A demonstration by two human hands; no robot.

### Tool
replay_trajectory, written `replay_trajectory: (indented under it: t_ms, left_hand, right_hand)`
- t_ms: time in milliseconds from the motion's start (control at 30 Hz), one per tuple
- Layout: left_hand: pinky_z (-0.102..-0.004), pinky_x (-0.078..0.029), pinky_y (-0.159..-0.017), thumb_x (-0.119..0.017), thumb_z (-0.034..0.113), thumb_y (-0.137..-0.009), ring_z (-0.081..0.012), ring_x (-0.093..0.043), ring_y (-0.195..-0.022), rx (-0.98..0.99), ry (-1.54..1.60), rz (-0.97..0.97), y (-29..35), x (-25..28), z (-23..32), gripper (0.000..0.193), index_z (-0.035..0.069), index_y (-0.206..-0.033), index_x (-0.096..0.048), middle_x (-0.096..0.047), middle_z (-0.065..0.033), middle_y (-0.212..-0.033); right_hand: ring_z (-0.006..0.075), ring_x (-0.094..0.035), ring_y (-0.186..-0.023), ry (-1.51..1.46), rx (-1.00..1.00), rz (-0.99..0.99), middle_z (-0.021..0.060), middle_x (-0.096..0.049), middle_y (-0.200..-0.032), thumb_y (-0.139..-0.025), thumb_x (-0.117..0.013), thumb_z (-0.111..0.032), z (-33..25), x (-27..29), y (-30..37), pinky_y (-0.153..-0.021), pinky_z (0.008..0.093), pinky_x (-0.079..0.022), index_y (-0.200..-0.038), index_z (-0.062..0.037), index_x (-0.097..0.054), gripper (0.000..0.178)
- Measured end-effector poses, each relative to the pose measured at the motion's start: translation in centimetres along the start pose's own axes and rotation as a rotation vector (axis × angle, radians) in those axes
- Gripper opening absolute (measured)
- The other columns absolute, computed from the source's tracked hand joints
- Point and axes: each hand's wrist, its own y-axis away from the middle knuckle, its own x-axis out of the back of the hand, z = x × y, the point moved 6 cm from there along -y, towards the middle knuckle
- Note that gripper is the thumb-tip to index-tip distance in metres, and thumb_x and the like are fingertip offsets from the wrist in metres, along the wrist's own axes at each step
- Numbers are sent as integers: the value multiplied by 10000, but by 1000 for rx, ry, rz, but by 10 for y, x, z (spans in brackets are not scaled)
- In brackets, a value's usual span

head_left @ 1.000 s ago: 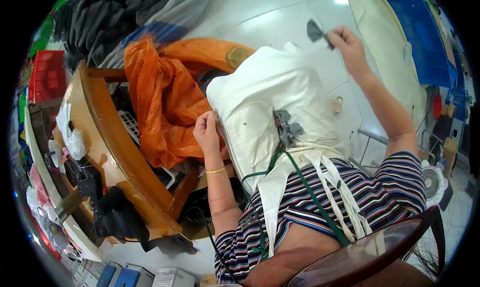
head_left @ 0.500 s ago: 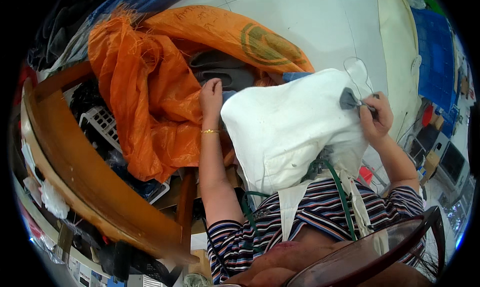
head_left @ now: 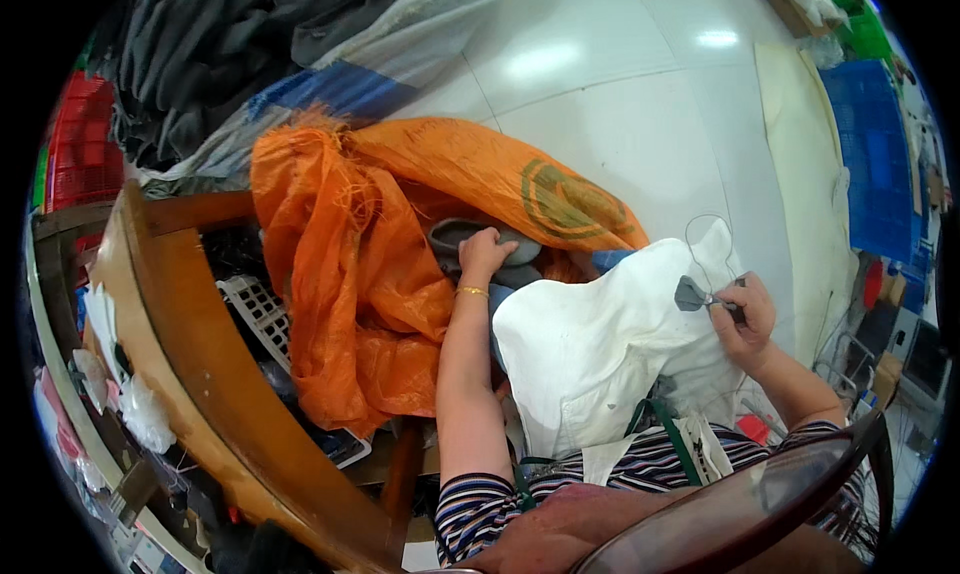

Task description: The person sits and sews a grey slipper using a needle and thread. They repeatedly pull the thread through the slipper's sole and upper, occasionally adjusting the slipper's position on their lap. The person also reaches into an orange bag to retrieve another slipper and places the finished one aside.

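My left hand [head_left: 487, 254] reaches over the mouth of the orange woven sack [head_left: 350, 274]. Its thumb is stretched out apart from the bent fingers, which touch the grey slipper-shaped pieces [head_left: 455, 236] inside; the fingertips are partly hidden. At the right, my right hand [head_left: 746, 319] is closed on a small grey bow-shaped piece of cloth [head_left: 690, 295]. A thin dark loop of thread or wire [head_left: 716, 217] rises from that piece. Under the right hand, a white apron [head_left: 600, 324] spreads over my lap.
A curved wooden chair back [head_left: 200, 354] stands at the left, with a white plastic basket [head_left: 262, 319] behind it. Dark grey cloth pieces [head_left: 210, 64] are heaped at the far left. A red crate [head_left: 82, 139] and a blue crate [head_left: 872, 154] stand at opposite sides.
My left hand has moved from the sack's near edge onto the grey pieces inside. The right hand still holds the grey bow. The whole view has shifted, showing more of the far floor.
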Motion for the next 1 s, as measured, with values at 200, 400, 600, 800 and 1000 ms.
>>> replay_trajectory:
  t_ms: [200, 400, 600, 800, 1000]
  left_hand:
    - [-326, -500, -754, -721, 174, -851, -191, -660, -897, -37, 1005, 259, 55, 78, -15, 244, -4, -1007, -663, -699, -94, -955]
    - [-329, -551, -852, -622, 57, -920, -207, -661, -942, -358, 1807, 482, 236, 174, 72, 351, -30, -1254, -561, -657, -118, -1126]
    - [-335, -553, -808, -627, 26, -892, -156, -638, -926, -314, 1402, 480, 340, 148, 114, 241, -7, -1126, -581, -647, -68, -1027]
    - [-334, -533, -803, -704, -12, -860, -166, -633, -853, -148, 1360, 333, 362, 14, 94, 158, 19, -980, -606, -681, -103, -972]
    - [-323, -542, -795, -665, 172, -949, -166, -634, -818, -145, 1533, -24, 360, -32, 106, 169, 79, -1076, -602, -670, -54, -946]
  right_hand:
    - [202, -453, -592, 1, 123, 76, 67, -531, -701, -765, -710, 33, -4, -8, -5, -506, 320, -344, -890, -36, -616, 170]
    - [219, -520, -621, -135, 129, 126, 74, -550, -711, -778, -733, -35, -7, -17, -9, -541, 341, -399, -828, -41, -624, 121]
    - [220, -544, -647, -277, -39, 219, 92, -557, -727, -818, -720, -91, 11, -17, -1, -576, 345, -429, -814, -36, -631, 105]
    - [161, -597, -767, -668, 54, 17, 76, -621, -837, -918, -681, -189, -45, -54, 27, -700, 315, -484, -954, -41, -657, 155]
    - [220, -617, -781, -946, 181, 37, 94, -631, -835, -918, -679, -175, -71, -73, 78, -731, 346, -491, -963, -22, -627, 168]
